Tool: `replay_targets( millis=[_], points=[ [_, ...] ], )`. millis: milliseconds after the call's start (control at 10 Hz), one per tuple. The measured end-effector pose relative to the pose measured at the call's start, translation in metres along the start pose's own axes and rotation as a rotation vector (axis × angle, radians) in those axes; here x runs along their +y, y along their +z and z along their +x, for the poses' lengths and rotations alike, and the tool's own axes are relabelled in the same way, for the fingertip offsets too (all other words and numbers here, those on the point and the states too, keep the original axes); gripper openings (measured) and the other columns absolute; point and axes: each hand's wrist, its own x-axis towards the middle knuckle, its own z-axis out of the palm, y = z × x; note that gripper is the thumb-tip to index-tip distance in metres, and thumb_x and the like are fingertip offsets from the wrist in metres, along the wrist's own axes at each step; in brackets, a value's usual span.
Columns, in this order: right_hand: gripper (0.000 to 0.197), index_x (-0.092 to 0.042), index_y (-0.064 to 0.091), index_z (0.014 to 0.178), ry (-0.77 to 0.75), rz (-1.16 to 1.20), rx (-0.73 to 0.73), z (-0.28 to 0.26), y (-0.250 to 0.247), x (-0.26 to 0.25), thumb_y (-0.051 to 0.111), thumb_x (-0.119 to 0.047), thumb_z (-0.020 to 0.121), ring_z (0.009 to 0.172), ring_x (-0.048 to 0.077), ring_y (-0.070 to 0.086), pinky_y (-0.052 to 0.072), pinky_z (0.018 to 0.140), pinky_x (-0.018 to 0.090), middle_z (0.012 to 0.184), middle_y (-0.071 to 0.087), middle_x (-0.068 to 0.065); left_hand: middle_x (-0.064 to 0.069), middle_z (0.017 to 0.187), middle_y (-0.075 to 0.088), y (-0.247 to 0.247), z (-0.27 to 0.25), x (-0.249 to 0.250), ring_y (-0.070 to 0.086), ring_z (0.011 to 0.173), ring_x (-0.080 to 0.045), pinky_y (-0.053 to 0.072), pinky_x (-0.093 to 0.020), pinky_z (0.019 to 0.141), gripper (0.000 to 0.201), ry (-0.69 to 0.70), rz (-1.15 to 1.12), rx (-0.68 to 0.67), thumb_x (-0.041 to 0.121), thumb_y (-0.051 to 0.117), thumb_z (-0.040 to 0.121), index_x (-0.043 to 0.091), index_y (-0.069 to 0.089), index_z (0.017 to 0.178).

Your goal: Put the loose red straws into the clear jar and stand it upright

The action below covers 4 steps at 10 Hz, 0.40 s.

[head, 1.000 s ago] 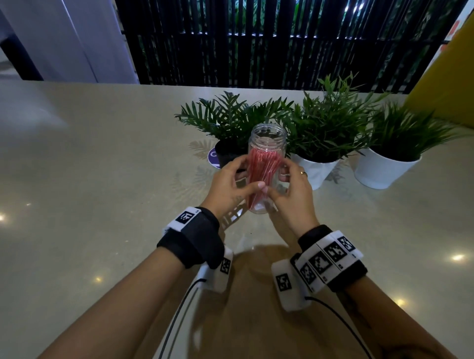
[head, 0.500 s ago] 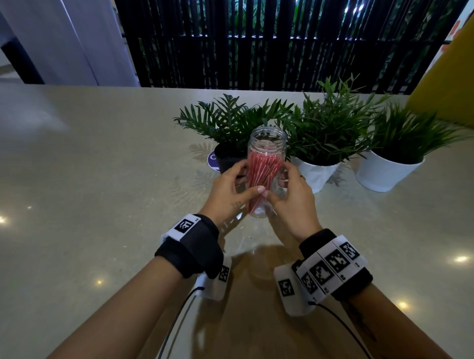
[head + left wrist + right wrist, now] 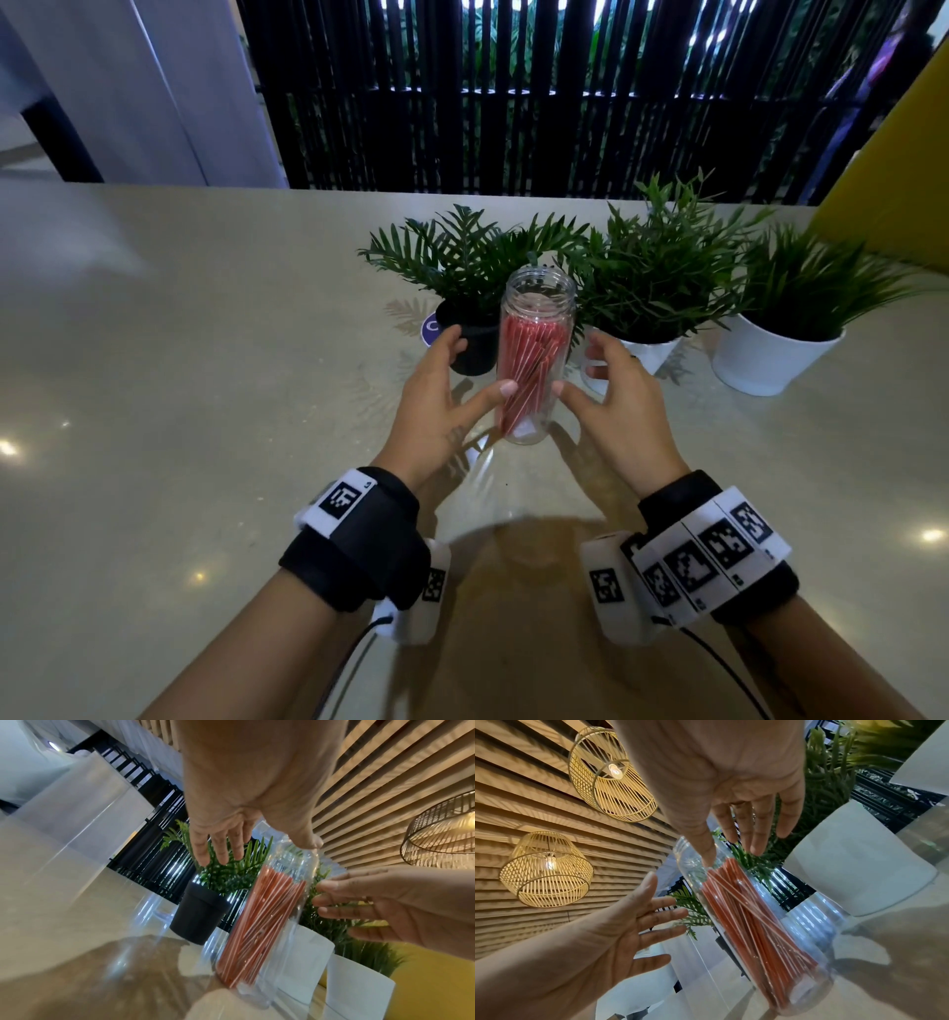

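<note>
Red straws (image 3: 531,367) fill the upright clear jar (image 3: 536,303), mid-table; left hand (image 3: 436,395) and right hand (image 3: 613,395), gripping earlier, now spread open, holding nothing. Task looks complete.

Both forearms are bare; behind the left hand (image 3: 436,406) sits a broad black wrist band (image 3: 359,545) topped by a white tag with a black square code; a white camera block (image 3: 423,598) hangs under it, trailing a black cable (image 3: 354,647); behind the right hand (image 3: 616,406), a black band (image 3: 719,555) carries a row of white coded tags, with a white block (image 3: 611,586) and black cable (image 3: 719,668) below.
</note>
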Motion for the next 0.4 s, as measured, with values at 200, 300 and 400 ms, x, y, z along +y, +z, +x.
replay_targets(
  millis=[200, 300, 400],
  points=[
    [0.02, -0.014, 0.062, 0.104, -0.139, -0.037, 0.143, -0.006, -0.024, -0.034, 0.06, -0.023, 0.086, 0.1, 0.023, 0.057, 0.046, 0.079, 0.037, 0.105, 0.065, 0.008, 0.001, 0.139, 0.047, -0.015, -0.014, 0.034, 0.043, 0.124, -0.009, 0.035, -0.027, 0.096, 0.077, 0.168, 0.058, 0.082, 0.061, 0.055, 0.072, 0.026, 0.034, 0.137],
    [0.016, -0.013, 0.064, 0.097, -0.237, -0.015, 0.222, -0.009, -0.04, -0.056, 0.06, -0.023, 0.086, 0.093, 0.023, 0.059, 0.051, 0.078, 0.044, 0.099, 0.065, 0.007, 0.004, 0.13, 0.053, -0.027, -0.017, 0.054, 0.047, 0.115, -0.007, 0.036, -0.018, 0.084, 0.074, 0.258, 0.08, 0.163, 0.064, 0.047, 0.07, 0.026, 0.039, 0.133],
    [0.013, -0.013, 0.064, 0.093, -0.314, -0.029, 0.322, -0.016, -0.058, -0.079, 0.061, -0.022, 0.085, 0.088, 0.021, 0.059, 0.051, 0.076, 0.042, 0.095, 0.064, 0.006, 0.001, 0.127, 0.056, -0.039, -0.024, 0.076, 0.049, 0.116, -0.013, 0.039, -0.026, 0.09, 0.067, 0.341, 0.108, 0.223, 0.062, 0.043, 0.074, 0.025, 0.044, 0.13]
  ],
)
